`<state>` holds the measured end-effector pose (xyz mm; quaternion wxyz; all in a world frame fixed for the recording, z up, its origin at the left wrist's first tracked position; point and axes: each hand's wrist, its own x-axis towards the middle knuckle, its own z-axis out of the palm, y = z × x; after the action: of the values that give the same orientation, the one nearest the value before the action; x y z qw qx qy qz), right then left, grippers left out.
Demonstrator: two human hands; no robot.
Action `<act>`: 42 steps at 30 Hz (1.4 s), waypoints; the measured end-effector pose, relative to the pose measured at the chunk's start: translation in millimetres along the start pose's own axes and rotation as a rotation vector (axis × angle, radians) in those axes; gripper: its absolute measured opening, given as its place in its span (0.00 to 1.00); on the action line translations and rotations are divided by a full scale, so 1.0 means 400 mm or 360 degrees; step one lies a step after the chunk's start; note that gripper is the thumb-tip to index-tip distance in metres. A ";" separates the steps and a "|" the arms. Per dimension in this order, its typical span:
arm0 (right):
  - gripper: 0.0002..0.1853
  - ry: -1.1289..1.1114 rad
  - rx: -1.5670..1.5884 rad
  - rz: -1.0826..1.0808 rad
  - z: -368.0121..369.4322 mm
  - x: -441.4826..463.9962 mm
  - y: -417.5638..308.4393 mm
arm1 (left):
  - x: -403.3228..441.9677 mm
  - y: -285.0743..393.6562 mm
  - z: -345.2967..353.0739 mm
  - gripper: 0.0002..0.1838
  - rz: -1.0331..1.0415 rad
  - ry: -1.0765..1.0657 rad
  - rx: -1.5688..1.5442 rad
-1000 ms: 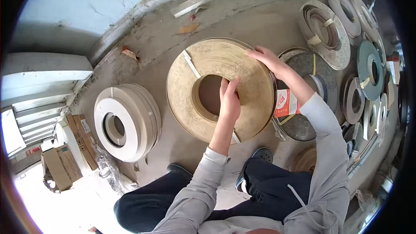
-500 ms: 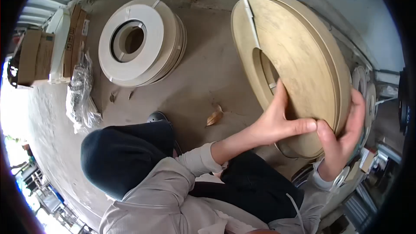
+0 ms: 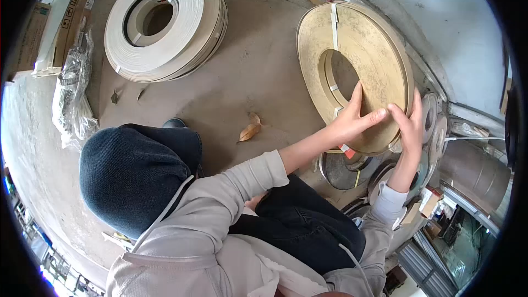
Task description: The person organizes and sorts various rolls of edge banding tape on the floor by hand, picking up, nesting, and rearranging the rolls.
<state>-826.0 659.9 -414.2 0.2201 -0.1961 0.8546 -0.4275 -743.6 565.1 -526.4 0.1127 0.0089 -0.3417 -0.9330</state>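
A tan roll of edge banding [image 3: 379, 60], bound with white straps, stands tilted on the right side with its face toward me. My left hand [image 3: 355, 118] holds it near the lower side of the centre hole, thumb stretched across the face. My right hand [image 3: 407, 126] grips the outer rim at the lower right, its thumb near the left thumb and its other fingers partly hidden at the edge. Beneath the roll, a darker roll [image 3: 344, 173] and a small red-and-white label [image 3: 347, 151] show. Whether the tan roll touches the floor is hidden.
A stack of pale rolls [image 3: 187, 27] lies flat on the floor [image 3: 258, 55] at upper left. Cardboard boxes [image 3: 69, 16] and crumpled clear plastic [image 3: 74, 88] stand left. Dry leaves [image 3: 250, 128] lie between. More rolls [image 3: 437, 132] line the wall [image 3: 456, 27] at right.
The tan roll has turned its face more toward me and appears smaller and farther from the camera. Both hands stay on it. The view has shifted, showing more rolls below it.
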 end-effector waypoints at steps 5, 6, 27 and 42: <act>0.35 0.0299 -0.0207 -0.0357 0.125 -0.066 -0.034 | -0.036 0.076 -0.014 0.64 -0.0026 0.0039 0.0151; 0.36 0.0292 -0.0116 -0.0346 0.135 -0.070 -0.047 | -0.038 0.096 -0.018 0.65 -0.0085 -0.0031 0.0126; 0.33 0.0309 -0.0108 -0.0167 0.045 -0.070 0.006 | -0.022 0.013 -0.003 0.61 -0.0118 -0.0158 0.0101; 0.32 0.0335 0.0425 -0.0258 0.085 -0.030 -0.081 | -0.045 0.184 -0.032 0.58 -0.0050 -0.0196 0.0381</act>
<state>-792.8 626.0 -403.5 0.1185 -0.1876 0.7899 -0.5717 -709.9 506.2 -490.1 0.0749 -0.0297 -0.4566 -0.8860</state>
